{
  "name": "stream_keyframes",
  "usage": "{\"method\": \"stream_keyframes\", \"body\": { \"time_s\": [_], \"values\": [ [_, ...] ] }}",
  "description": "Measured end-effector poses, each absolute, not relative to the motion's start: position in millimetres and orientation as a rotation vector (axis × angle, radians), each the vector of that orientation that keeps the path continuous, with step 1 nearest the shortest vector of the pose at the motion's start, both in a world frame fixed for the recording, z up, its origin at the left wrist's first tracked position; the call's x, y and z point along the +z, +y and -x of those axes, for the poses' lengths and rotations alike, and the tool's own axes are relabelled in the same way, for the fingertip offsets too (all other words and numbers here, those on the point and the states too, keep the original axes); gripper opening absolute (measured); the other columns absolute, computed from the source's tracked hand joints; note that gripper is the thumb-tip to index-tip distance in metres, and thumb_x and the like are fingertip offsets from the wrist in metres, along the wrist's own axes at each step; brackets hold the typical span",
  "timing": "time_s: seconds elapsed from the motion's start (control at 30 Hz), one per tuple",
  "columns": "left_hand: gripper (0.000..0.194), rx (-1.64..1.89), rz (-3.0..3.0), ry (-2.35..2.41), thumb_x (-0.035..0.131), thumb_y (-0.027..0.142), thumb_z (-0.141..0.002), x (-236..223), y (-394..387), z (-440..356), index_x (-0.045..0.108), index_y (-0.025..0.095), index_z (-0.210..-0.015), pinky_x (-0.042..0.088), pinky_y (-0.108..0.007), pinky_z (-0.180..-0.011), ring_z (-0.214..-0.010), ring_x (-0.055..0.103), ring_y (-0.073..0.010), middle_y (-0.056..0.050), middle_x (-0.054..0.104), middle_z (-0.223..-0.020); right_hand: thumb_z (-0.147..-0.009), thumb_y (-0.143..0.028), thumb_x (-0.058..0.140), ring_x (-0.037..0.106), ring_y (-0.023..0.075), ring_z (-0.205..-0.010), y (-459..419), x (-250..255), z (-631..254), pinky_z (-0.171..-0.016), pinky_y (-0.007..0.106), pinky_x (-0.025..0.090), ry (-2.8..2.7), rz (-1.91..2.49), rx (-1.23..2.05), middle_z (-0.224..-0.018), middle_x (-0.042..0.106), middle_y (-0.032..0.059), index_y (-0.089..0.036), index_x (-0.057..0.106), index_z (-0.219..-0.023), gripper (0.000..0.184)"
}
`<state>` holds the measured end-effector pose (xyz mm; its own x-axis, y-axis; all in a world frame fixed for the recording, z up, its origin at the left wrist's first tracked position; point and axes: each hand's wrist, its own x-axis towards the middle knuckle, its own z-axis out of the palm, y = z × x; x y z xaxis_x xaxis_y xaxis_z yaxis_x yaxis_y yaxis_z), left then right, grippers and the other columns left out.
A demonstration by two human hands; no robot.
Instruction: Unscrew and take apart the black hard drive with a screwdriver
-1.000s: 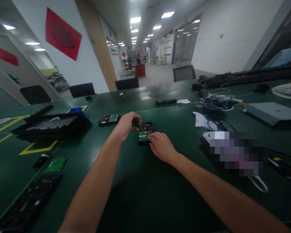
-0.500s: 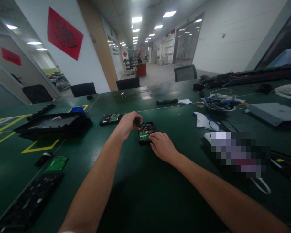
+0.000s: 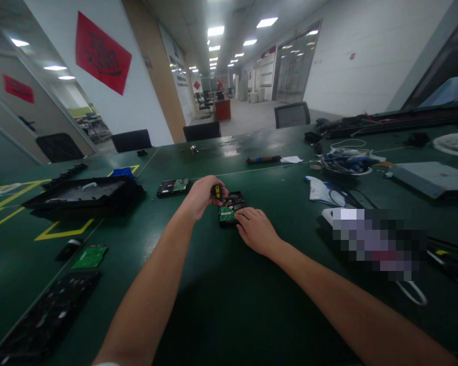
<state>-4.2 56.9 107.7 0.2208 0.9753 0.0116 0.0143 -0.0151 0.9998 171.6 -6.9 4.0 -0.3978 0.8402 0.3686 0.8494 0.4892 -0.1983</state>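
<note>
A black hard drive [image 3: 235,199] with a green circuit board lies on the dark green table in front of me. My left hand [image 3: 207,192] is closed around a short black-and-yellow screwdriver [image 3: 217,191], held over the drive's left side; its tip is too small to make out. My right hand [image 3: 255,227] grips the drive's near right edge, its fingers closed along the side by the board. Just left of my left hand lies a second hard drive [image 3: 173,187].
Left: a black plastic tray [image 3: 84,195], a loose green circuit board [image 3: 90,256] and a long black panel [image 3: 49,317]. Right: a blurred white-cased object [image 3: 370,241], a bowl of cables [image 3: 347,161] and a grey metal box [image 3: 433,179]. A dark cylindrical tool [image 3: 263,159] lies farther back.
The screwdriver has turned in my left hand, so yellow on its handle now faces me. My right hand and the hard drive have stayed in place.
</note>
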Motion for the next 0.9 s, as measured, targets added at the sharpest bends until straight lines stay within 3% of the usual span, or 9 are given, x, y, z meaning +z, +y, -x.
{"method": "stream_keyframes", "body": {
  "time_s": [0.17, 0.47, 0.6, 0.7, 0.9],
  "values": [
    [0.023, 1.094, -1.559, 1.187, 0.057, 0.035, -0.076, 110.3, 55.4, 5.0, 0.071, 0.017, -0.075, 0.045, -0.025, -0.055, -0.082, 0.060, -0.0201, -0.008, 0.066, -0.086, -0.100, -0.017, 0.057, 0.061, 0.0299, -0.122, -7.0, 3.2, -171.9, -0.101, 0.047, 0.048, -2.315, 1.396, -0.037, -0.131, 0.070, 0.0161, -0.014, 0.070, -0.125, 0.028],
    [0.022, 1.019, -1.609, 1.324, 0.058, 0.033, -0.083, 119.5, 50.3, 7.9, 0.072, 0.019, -0.074, 0.027, -0.026, -0.044, -0.048, 0.046, -0.0137, 0.000, 0.051, -0.056, -0.101, -0.016, 0.056, 0.061, 0.0302, -0.123, -6.8, 2.2, -172.2, -0.102, 0.047, 0.048, -2.321, 1.388, -0.049, -0.131, 0.069, 0.0157, -0.014, 0.069, -0.124, 0.027],
    [0.015, 0.942, -1.406, 1.231, 0.060, 0.031, -0.084, 123.3, 47.9, 7.4, 0.065, 0.018, -0.077, 0.023, -0.025, -0.039, -0.041, 0.044, -0.0098, -0.004, 0.065, -0.071, -0.101, -0.016, 0.056, 0.061, 0.0296, -0.123, -6.5, 2.2, -172.0, -0.102, 0.046, 0.048, -2.317, 1.395, -0.036, -0.131, 0.069, 0.0156, -0.014, 0.069, -0.124, 0.027],
    [0.015, 0.872, -1.245, 1.149, 0.059, 0.032, -0.083, 123.3, 48.5, 6.8, 0.062, 0.017, -0.081, 0.026, -0.024, -0.037, -0.041, 0.046, -0.0089, -0.009, 0.072, -0.085, -0.100, -0.016, 0.056, 0.061, 0.0302, -0.122, -6.8, 2.9, -171.6, -0.102, 0.046, 0.047, -2.323, 1.404, -0.031, -0.130, 0.069, 0.0160, -0.013, 0.070, -0.123, 0.027],
    [0.019, 0.799, -1.217, 1.112, 0.057, 0.032, -0.082, 122.1, 50.3, 11.1, 0.065, 0.015, -0.085, 0.042, -0.025, -0.043, -0.051, 0.066, -0.0161, -0.009, 0.069, -0.085, -0.100, -0.016, 0.056, 0.061, 0.0300, -0.122, -7.7, 3.1, -172.0, -0.102, 0.046, 0.047, -2.319, 1.392, -0.030, -0.130, 0.069, 0.0156, -0.012, 0.069, -0.124, 0.028]
  ]
}}
